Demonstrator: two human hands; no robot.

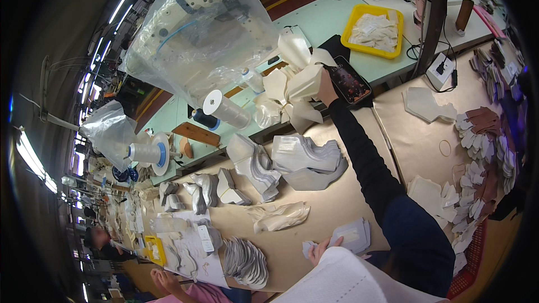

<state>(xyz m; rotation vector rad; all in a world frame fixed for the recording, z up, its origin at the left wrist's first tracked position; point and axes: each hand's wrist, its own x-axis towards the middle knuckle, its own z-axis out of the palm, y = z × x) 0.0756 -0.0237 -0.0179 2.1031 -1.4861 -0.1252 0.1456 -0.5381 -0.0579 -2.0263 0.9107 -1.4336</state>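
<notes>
Two hands work at a tan table (pixel 359 134) covered with cut shoe pieces.

The right hand (pixel 324 85), on a long dark sleeve, reaches to the far edge of the tan table and is closed around a bunch of cream pieces (pixel 295 87); a phone (pixel 349 81) with a lit screen lies just beside this hand. The left hand (pixel 320 248) is at the near edge of the tan table, its fingers curled on a small stack of grey pieces (pixel 351 234), with white cloth just below it. Bigger grey stacks (pixel 306 160) lie in the middle of the table, and a yellow tray (pixel 355 21) stands beyond it, on the green bench.
</notes>
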